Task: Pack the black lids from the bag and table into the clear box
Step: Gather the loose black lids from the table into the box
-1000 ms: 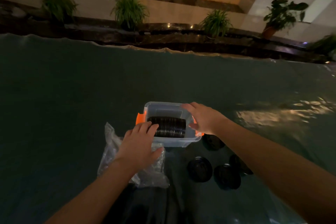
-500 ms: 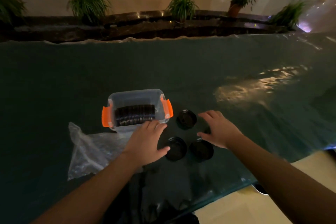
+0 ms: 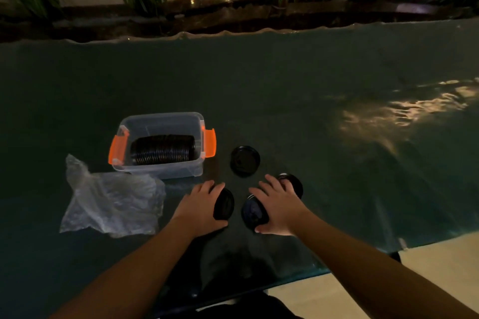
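Single head view — forward and down, near the table (image 3: 259,85).

I see a row of black lids (image 3: 162,150) on edge inside the clear box (image 3: 158,171); four loose lids (image 3: 245,161) lie right of it, the crumpled bag (image 3: 111,204) left.

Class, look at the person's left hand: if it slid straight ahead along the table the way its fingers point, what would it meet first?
Probably the clear box. The left hand points away and slightly left, toward the box's near right corner. The lone lid lies further right, likely off that line, though depth is hard to judge.
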Demonstrator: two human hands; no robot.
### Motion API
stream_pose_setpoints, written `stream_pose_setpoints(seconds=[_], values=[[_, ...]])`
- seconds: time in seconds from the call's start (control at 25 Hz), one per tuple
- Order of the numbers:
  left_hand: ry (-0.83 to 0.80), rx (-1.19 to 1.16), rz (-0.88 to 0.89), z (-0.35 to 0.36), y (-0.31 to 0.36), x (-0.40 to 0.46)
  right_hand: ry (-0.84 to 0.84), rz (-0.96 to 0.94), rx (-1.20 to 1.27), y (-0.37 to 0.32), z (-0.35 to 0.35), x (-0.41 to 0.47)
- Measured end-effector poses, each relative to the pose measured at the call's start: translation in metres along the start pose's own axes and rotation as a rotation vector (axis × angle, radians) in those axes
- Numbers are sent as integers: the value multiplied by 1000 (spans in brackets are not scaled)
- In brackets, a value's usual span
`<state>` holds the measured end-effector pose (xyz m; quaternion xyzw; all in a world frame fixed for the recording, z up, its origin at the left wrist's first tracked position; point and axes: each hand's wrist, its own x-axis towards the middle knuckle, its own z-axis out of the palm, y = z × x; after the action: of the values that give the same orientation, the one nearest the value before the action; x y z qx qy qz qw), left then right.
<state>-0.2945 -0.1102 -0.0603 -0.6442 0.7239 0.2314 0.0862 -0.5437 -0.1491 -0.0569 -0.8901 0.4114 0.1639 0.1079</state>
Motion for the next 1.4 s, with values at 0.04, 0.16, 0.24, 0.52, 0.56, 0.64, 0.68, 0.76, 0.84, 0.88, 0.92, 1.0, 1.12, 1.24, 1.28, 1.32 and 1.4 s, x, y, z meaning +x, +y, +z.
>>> stream_pose_setpoints(seconds=[0.04,0.16,0.24,0.52,0.56,0.64,0.68,0.76,0.84,0.88,0.92,1.0,1.12,1.24,1.28,1.32,1.4], values=[[-16,-10,-17,1,3,2,-8,-33,-2,1,3,1],[-15,-63,-52,5,9,5,-7,-101,-12,4,8,4],[7,-103,-75,5,14,7,13,-122,-24,6,7,6],[84,-139,-52,-11,25,21,122,8,111,17,-16,7],[91,-144,-45,-14,27,24,147,61,146,22,-19,6],[106,-143,-32,-21,31,32,205,170,191,34,-25,3],[115,-141,-23,-25,33,36,227,221,202,40,-27,1],[136,-131,-2,-31,39,46,245,306,209,49,-26,-3],[152,-115,15,-38,45,57,227,357,204,53,-21,-7],[156,-110,21,-42,48,63,208,373,204,55,-19,-8],[158,-104,25,-45,50,68,189,385,210,55,-15,-9],[161,-80,38,-51,54,80,156,402,227,57,-8,-10],[150,-52,34,-57,56,96,117,409,276,59,1,-9],[132,-35,18,-60,59,108,112,406,348,60,7,-9],[125,-37,11,-59,60,112,108,406,363,61,8,-8],[116,-39,3,-59,61,115,102,405,372,61,10,-8],[95,-47,-8,-57,61,123,80,404,380,62,14,-6]])
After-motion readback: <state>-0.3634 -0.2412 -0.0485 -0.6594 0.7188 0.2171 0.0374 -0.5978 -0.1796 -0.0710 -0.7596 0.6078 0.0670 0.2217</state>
